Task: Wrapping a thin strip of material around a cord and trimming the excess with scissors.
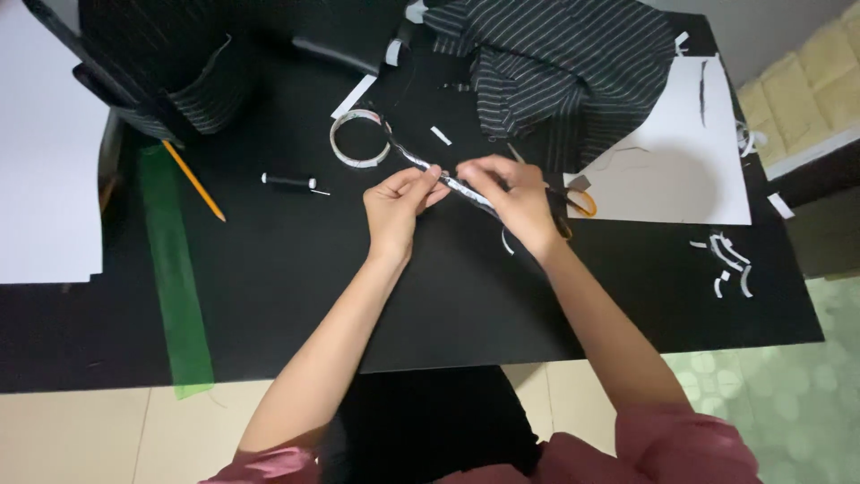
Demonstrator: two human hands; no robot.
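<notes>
Strip (pixel 452 184) of black-and-white tape, apparently, lies slantwise above the black table (pixel 269 296), its long axis running from the tape roll (pixel 358 139) at upper left down to lower right. Left hand (pixel 394 211) and right hand (pixel 515 202) each pinch it.

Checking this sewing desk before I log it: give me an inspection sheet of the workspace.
Surface: black table, mostly bare in front.
Job's things: narrow strip pinched between left hand and right hand, running to a tape roll.
Clutter: pencil, black thread spool, green ruler, scissors, white sheet, paper scraps, striped fabric.
Grippers: both hands closed on the strip.
Cables: nothing seen.
Surroundings: tiled floor.
</notes>
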